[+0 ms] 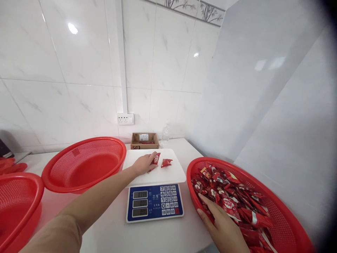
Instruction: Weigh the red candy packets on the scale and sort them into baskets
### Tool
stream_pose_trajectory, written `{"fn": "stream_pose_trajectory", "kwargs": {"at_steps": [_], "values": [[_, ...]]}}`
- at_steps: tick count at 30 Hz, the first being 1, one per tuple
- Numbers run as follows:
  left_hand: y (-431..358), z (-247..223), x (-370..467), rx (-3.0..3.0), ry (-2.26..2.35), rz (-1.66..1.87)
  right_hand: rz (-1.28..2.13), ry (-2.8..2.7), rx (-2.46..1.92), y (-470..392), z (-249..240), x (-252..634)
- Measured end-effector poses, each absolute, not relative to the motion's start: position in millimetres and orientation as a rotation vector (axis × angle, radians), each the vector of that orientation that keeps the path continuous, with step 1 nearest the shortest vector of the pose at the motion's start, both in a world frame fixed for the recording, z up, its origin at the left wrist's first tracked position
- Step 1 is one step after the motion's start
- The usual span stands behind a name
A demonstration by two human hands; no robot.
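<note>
My left hand is over the white weighing pan of a digital scale, its fingers closed on a small red wrapped packet. Just right of that, another red packet lies on the pan. My right hand reaches over the near left rim of a red basket heaped with red wrapped packets. Its thumb and forefinger are stretched out and apart by the packets; the other fingers are hidden. The scale's blue panel has lit-grey displays and a keypad.
Left of the scale stands a red perforated basket, with another red basket nearer the left edge. Behind the pan are a small cardboard box and a clear plastic bottle. A wall socket is above the table.
</note>
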State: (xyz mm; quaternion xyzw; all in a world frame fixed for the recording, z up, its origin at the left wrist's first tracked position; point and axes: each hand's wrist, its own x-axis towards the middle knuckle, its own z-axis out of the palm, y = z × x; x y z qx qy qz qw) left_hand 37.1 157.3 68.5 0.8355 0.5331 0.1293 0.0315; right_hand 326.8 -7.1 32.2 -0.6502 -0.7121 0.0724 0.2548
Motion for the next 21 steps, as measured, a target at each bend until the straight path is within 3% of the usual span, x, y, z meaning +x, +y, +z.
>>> {"fn": "stream_pose_trajectory", "kwargs": {"at_steps": [10, 15, 21], "values": [[142, 115, -32, 2.146, 1.92, 0.945, 0.215, -1.921, -1.79, -9, 31, 328], [118, 123, -101, 2.155, 2.205, 0.719, 0.235, -1.924, -1.766, -8, 31, 327], [115, 107, -127, 2.181, 2.134, 0.512, 0.248, -1.931, -1.746, -7, 30, 328]]}}
